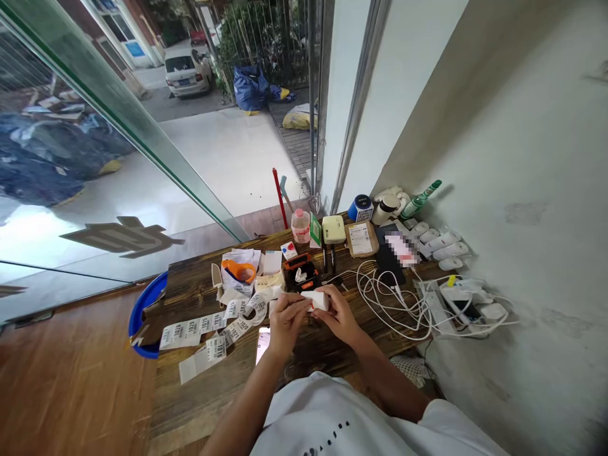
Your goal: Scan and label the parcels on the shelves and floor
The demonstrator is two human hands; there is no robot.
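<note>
Both my hands meet over the middle of the table's near side, around a small white block-like object (315, 299) with a trace of red at its left end. My left hand (289, 316) has its fingertips closed on that left end. My right hand (338, 311) grips the other end between thumb and fingers. Just beyond them lies a black and orange case (302, 272), its lid raised and something white inside. Beside my left wrist is a phone (263, 344) with its screen lit, partly hidden by the forearm. A strip of numbered labels (190, 332) curls to the left.
Orange-handled scissors (240, 271) lie on papers at the left. A pink-capped bottle (300, 226), a cream box (334, 229) and a blue-lidded jar (360, 208) line the back. White cables (380, 297) tangle at right, near wrapped white rolls (444, 242). A blue bin (137, 316) stands beyond the left edge.
</note>
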